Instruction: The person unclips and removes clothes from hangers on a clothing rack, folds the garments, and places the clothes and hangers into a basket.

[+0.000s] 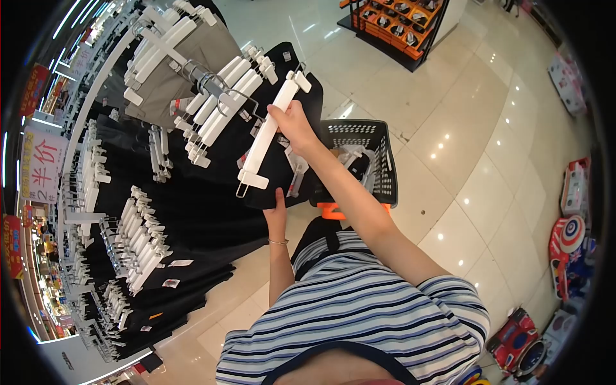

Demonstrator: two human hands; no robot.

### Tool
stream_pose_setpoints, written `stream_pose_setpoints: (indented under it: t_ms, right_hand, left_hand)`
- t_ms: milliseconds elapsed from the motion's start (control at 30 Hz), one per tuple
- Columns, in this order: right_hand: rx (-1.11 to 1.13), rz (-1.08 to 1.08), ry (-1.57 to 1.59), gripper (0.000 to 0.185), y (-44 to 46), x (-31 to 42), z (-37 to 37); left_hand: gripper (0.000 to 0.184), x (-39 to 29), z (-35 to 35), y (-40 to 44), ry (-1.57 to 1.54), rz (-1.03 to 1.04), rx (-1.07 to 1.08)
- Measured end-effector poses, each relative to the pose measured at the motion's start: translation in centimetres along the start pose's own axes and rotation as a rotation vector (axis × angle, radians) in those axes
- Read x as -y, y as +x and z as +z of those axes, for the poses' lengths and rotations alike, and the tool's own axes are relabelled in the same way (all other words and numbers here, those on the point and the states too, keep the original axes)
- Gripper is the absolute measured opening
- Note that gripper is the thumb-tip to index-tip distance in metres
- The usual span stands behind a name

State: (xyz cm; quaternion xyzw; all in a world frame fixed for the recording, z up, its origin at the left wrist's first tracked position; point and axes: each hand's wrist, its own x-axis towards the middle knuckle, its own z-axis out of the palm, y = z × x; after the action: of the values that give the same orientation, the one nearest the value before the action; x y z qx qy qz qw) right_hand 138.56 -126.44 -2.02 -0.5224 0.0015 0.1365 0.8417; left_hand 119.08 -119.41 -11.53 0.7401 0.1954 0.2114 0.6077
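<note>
My right hand (293, 125) is wrapped around the middle of a white clip hanger (263, 146), which slants in front of the clothes rack. From that hanger a black garment (256, 197) appears to hang; much of it is hidden behind the bar. Below, my left hand (275, 206), with a bracelet at its wrist, pinches the garment's edge, thumb in front and the other fingers mostly out of sight. More white hangers (221, 106) with dark clothes hang just beyond on a metal rack arm (192, 67).
A dark shopping basket (387, 163) with an orange handle stands by my right forearm, with hangers and dark items inside. Clothes racks with white hangers (138, 240) line the left. An orange display stand (398, 29) is ahead; boxed goods (523, 340) lie at the right. Tiled floor (475, 160) lies between.
</note>
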Motion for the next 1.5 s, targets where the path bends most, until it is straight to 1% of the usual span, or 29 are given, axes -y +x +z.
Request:
stream_pose_setpoints:
  t_ms: [133, 167, 233, 333, 367, 400, 467, 533, 567, 600, 633, 700, 767, 833, 867, 900, 933, 1000, 1033, 1067, 1100, 1167, 1200, 1267, 1333, 1400, 1433, 1467, 1500]
  right_hand:
    - [0.029, -0.038, 0.154, 0.022, 0.2, 1.6, 0.1]
    - [0.008, 0.060, 0.229, 0.016, 0.0, 2.7, 0.1]
    - [0.002, 0.069, 0.277, 0.015, -1.3, 4.9, 0.1]
    - [0.004, 0.026, 0.269, 0.015, -2.6, 6.7, -0.8]
    - [-0.002, 0.011, 0.252, 0.019, -2.9, 7.3, -1.5]
    - [-0.010, -0.003, 0.235, 0.023, -3.3, 7.9, -2.2]
    - [-0.054, -0.046, 0.173, 0.025, -4.6, 9.8, -3.4]
    - [-0.046, -0.083, 0.044, 0.028, -5.2, 11.1, -5.6]
    - [-0.074, -0.125, -0.003, 0.023, -5.5, 11.6, -6.4]
    - [-0.099, -0.172, -0.051, 0.018, -5.8, 12.2, -7.2]
    - [-0.112, -0.177, -0.084, 0.019, -6.1, 12.9, -8.1]
    - [-0.149, -0.204, -0.168, 0.020, -7.4, 14.7, -9.5]
    - [-0.142, -0.219, -0.248, 0.021, -8.2, 15.5, -12.2]
    - [-0.176, -0.210, -0.304, 0.023, -8.7, 15.5, -14.2]
    - [-0.190, -0.135, -0.329, 0.024, -7.9, 14.6, -15.9]
    - [-0.214, -0.036, -0.396, 0.024, -7.2, 13.1, -17.8]
    - [-0.233, 0.058, -0.465, 0.025, -6.4, 11.2, -20.0]
    - [-0.329, 0.399, -0.649, 0.020, -3.9, 4.7, -26.3]
    - [-0.325, 0.501, -0.655, 0.017, -2.7, -0.8, -31.3]
    - [-0.320, 0.604, -0.659, 0.015, -2.4, -5.7, -34.8]
    - [-0.323, 0.617, -0.655, 0.013, -3.7, -7.7, -35.1]
    - [-0.346, 0.648, -0.536, 0.012, -7.2, -9.9, -35.4]
    - [-0.367, 0.663, -0.421, 0.013, -8.6, -10.3, -35.6]
    - [-0.357, 0.574, -0.525, 0.014, -12.1, -8.5, -34.0]
    - [-0.209, 0.558, -0.710, 0.016, -16.2, -7.1, -34.4]
    - [0.289, 0.593, -0.989, 0.015, -21.1, -7.2, -38.4]
    - [0.395, 0.758, -0.999, 0.013, -23.5, -5.7, -37.9]
    - [0.513, 0.812, -1.008, 0.011, -26.0, -4.6, -37.7]
    - [0.564, 0.836, -0.985, 0.011, -28.1, -4.5, -37.8]
  left_hand:
    - [0.028, -1.3, 1.0, -0.1, 0.079, 0.136, -0.056]
    - [0.027, -1.3, 0.9, 0.0, 0.121, 0.171, -0.033]
    - [0.023, -3.1, 1.2, 0.1, 0.245, 0.289, -0.033]
    - [0.020, -3.9, 1.5, 0.1, 0.258, 0.337, 0.011]
    - [0.020, -4.3, 1.7, 0.1, 0.207, 0.329, 0.042]
    - [0.023, -3.2, 1.7, -0.2, 0.302, 0.352, 0.076]
    - [0.025, -1.7, 2.4, -0.3, 0.318, 0.454, 0.092]
    - [0.023, -1.7, 3.3, -0.4, 0.295, 0.383, 0.226]
    - [0.022, -1.6, 3.7, -0.4, 0.285, 0.346, 0.291]
    - [0.018, 0.6, 4.2, -0.4, 0.424, 0.453, 0.284]
    - [0.019, -0.5, 5.1, -0.4, 0.335, 0.477, 0.310]
    - [0.022, 1.8, 7.5, -1.3, -0.024, 0.208, 0.455]
    - [0.038, 2.7, 9.5, -2.0, 0.026, 0.187, 0.681]
    - [0.043, -1.4, 10.9, -1.5, 0.067, 0.097, 0.960]
    - [0.045, -4.4, 10.9, -1.3, 0.113, 0.051, 1.092]
    - [0.047, -4.8, 11.0, -1.2, 0.131, 0.016, 1.174]
    - [0.047, 0.1, 11.2, -1.9, 0.069, 0.047, 1.140]
    - [0.030, 0.9, 7.0, -2.5, 0.210, -0.093, 1.034]
    - [0.025, 2.8, 4.3, -3.0, 0.236, -0.084, 0.951]
    - [0.023, 4.4, 1.1, -3.6, 0.436, -0.113, 0.984]
    - [0.021, 5.5, -1.9, -4.0, 0.637, -0.138, 1.009]
    - [0.015, 6.3, -7.2, -5.6, 0.669, -0.328, 1.164]
    - [0.014, 5.6, -8.2, -6.8, 0.591, -0.351, 1.129]
    - [0.012, 4.2, -10.0, -8.8, 0.437, -0.392, 1.055]
    - [0.014, 5.2, -11.3, -10.2, 0.416, -0.262, 1.037]
    - [0.017, 5.5, -12.0, -11.1, 0.461, -0.198, 1.023]
    - [0.018, 5.4, -12.4, -11.6, 0.516, -0.204, 1.021]
    - [0.020, 5.3, -12.6, -12.2, 0.567, -0.210, 1.021]
    - [0.026, 4.4, -12.5, -12.6, 0.812, -0.193, 1.103]
